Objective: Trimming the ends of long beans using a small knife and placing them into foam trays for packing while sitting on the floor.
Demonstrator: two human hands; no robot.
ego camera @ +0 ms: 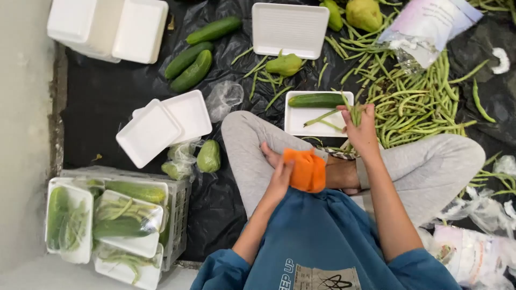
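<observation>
Green beans [352, 115] clasped in right hand [363, 131], tray [301, 126] just beside

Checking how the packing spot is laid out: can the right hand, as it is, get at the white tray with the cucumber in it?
Probably yes. The right hand, gripping green beans, hovers at the white tray edge beside the cucumber; nothing lies between.

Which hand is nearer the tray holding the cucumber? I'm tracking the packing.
Right. The right hand, gripping green beans, is at the tray edge; the left hand holds an orange cloth over the lap.
</observation>
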